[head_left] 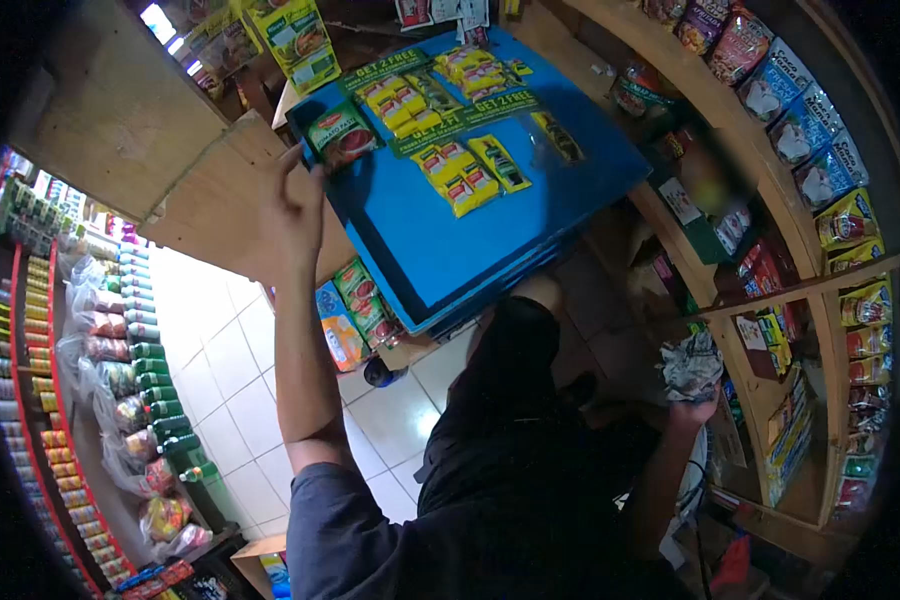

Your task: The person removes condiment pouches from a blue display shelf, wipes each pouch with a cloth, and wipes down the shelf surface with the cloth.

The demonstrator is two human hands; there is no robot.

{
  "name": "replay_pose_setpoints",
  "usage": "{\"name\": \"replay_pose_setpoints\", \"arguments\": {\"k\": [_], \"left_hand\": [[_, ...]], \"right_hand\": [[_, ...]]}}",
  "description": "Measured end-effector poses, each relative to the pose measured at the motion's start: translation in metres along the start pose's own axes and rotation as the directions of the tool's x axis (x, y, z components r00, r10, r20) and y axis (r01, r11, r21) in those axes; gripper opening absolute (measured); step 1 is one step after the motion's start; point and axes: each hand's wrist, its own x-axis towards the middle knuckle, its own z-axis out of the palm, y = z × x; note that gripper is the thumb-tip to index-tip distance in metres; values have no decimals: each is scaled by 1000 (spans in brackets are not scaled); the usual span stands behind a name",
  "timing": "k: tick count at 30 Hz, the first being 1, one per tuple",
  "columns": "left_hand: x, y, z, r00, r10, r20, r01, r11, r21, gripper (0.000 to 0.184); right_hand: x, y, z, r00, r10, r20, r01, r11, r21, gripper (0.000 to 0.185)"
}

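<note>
The left hand (295,205) is loosely spread beside the pouch (342,136) near the edge of the blue table (410,235) (contact unclear); the right hand (692,412) grips a crumpled wad (691,368). A sideways knock could dislodge the pouch.

hands (298,207): 2 | crumpled bundle (691,368): 1 | table (410,250): 1 | Coco Mama pouches (806,122): 3 (visible)

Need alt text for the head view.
The person's left hand is beside a tomato paste pouch on a blue tabletop with yellow sachets; the right hand holds a crumpled wad. Stocked shelves flank both sides.
</note>
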Motion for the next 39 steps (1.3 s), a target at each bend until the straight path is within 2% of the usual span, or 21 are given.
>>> {"name": "replay_pose_setpoints", "arguments": {"k": [1,2,4,7,8,11,15,18,20,21,23,24,26,27,28,29,31,34,35,37,39], "left_hand": [[15,12,5,992,97,83,-102,994,50,45],[28,11,13,975,151,165,-186,956,228,48],[47,3,35,919,201,339,-363,766,531,53],[46,-10,60,909,42,414,-368,543,755,64],[48,-32,68,898,-36,439,-352,541,764,70],[52,-35,68,897,-95,432,-299,590,750,66],[35,-3,65,917,-3,398,-336,528,780,59],[33,-17,68,976,41,215,-171,754,634,51],[33,-40,58,981,172,92,-185,970,156,45],[31,-46,53,978,207,12,-205,973,-108,43],[5,-44,36,995,-95,-23,84,951,-298,39],[-1,-5,27,977,-205,62,207,824,-528,39],[-12,77,11,882,-412,229,386,352,-853,45],[-23,115,9,821,-412,394,384,-111,-917,51],[-38,126,15,792,-418,444,434,-126,-892,53],[-51,137,20,759,-422,496,485,-141,-863,54],[-79,168,37,773,-199,603,552,-259,-793,54],[-106,219,76,580,-101,808,663,-518,-540,56],[-116,229,94,517,-60,854,684,-571,-454,56],[-137,244,125,515,57,855,751,-511,-418,56],[-158,255,156,464,104,880,783,-513,-352,54]], "right_hand": [[-1,0,1,1000,7,27,-7,1000,23,52],[-2,-1,2,999,16,-29,-15,999,43,52],[1,1,13,998,13,-69,-6,995,98,52],[0,-2,30,997,38,-63,-26,982,187,51],[-2,-3,33,996,22,-89,-6,984,179,50],[-8,-11,20,997,1,-77,12,985,172,49],[-11,-12,13,999,47,24,-50,988,143,49],[-15,-11,-4,981,1,-193,37,981,192,49],[-18,-1,-3,968,-108,-228,124,991,56,47],[-19,4,-3,957,-163,-240,164,986,-13,46],[-23,7,-6,975,-84,-205,87,996,2,45],[-25,9,-13,980,-77,-184,89,994,59,46],[-26,20,-51,986,-95,-137,125,967,223,50],[-28,23,-68,986,-123,-115,154,932,328,52],[-19,34,5,980,-93,-177,104,993,51,54],[-12,40,23,971,-86,-224,99,994,48,54],[-7,43,41,943,-86,-322,104,994,39,54],[-1,35,72,890,-132,-436,150,989,7,54],[1,31,86,908,-164,-384,160,986,-44,53],[4,28,109,936,-215,-278,180,973,-144,51],[-1,31,97,895,-299,-330,133,887,-443,51]]}}
